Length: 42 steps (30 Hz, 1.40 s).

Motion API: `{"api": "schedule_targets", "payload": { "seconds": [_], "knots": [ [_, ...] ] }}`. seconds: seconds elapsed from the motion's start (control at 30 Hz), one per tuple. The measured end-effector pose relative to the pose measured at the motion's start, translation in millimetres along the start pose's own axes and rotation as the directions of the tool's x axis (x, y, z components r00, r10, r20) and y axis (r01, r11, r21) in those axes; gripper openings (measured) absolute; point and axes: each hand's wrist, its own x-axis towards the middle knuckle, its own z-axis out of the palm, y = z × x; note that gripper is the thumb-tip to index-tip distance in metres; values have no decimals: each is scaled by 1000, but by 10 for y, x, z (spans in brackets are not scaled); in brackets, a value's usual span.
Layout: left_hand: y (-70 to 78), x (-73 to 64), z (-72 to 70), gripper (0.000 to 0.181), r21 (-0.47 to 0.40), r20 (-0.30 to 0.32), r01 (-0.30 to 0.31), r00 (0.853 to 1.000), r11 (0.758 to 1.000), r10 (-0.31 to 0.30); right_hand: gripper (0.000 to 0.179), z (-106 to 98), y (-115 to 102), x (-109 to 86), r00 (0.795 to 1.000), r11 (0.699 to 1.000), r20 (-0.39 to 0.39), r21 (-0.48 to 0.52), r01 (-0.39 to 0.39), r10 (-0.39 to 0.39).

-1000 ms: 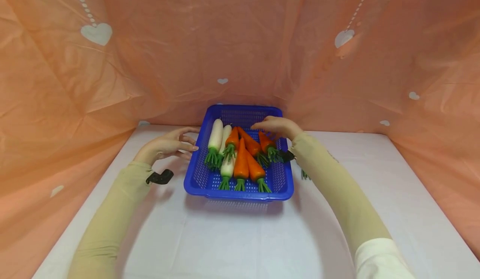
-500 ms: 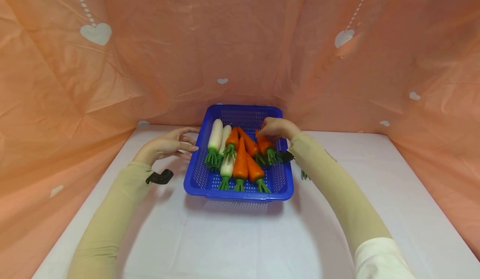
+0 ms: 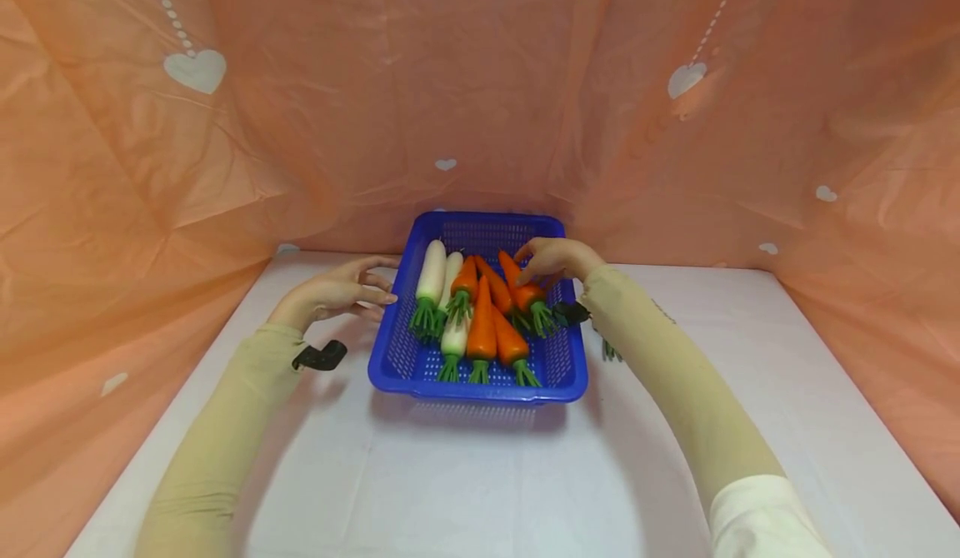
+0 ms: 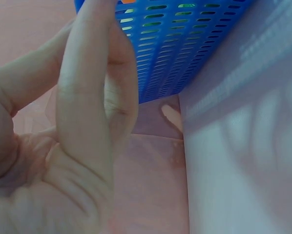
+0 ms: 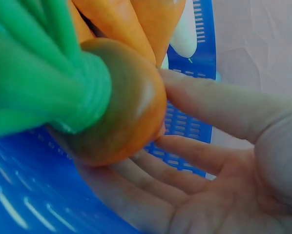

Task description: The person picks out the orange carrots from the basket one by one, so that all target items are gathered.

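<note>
A blue plastic basket (image 3: 477, 390) stands on the table, holding several orange carrots (image 3: 482, 325) and three white radishes (image 3: 432, 270) with green stems. At its right side, my right hand (image 3: 558, 256) holds a carrot (image 3: 525, 291) near its thick green-topped end. In the right wrist view, the thumb lies along one side of that carrot (image 5: 131, 102), and the other fingers curl beneath it. My left hand (image 3: 337, 287) is beside the basket's left wall, its fingertips at the rim; the left wrist view shows loosely bent fingers against the outside of the basket (image 4: 160, 53).
Green stems (image 3: 611, 350) of something lie on the table to the right of the basket, partly hidden by the right forearm. An orange cloth (image 3: 480, 83) with white hearts hangs behind and at both sides of the white table (image 3: 450, 491).
My right hand has taken hold of the rightmost carrot, whose tip has swung left toward the other carrots. The left hand and the basket have stayed in place.
</note>
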Motion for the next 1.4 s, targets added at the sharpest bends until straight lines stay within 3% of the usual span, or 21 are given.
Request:
{"api": "schedule_targets", "payload": {
  "seconds": [0.3, 0.57, 0.73, 1.13, 1.4],
  "knots": [
    [-4, 33, 15, 70, -13, 1, 8, 1000, 1000, -8, 74, -15, 24, -21, 997, 1000, 84, 10, -3, 2],
    [-17, 49, 9, 69, -25, 0, 21, 1000, 999, -21, 74, -12, 37, -66, 996, 998, 63, 34, 58, -60],
    [-22, 48, 20, 70, -25, 2, 18, 1000, 1000, -18, 73, -51, 40, -120, 992, 986, 32, 119, 120, -124],
    [-44, 48, -11, 71, -6, 0, 8, 1000, 1000, -8, 69, -302, 225, -525, 960, 918, -28, 285, 275, -279],
    [-62, 31, -24, 70, -17, 5, 3, 1000, 1000, -3, 69, -533, 558, -792, 952, 891, -77, 336, 306, -297]
  ]
}}
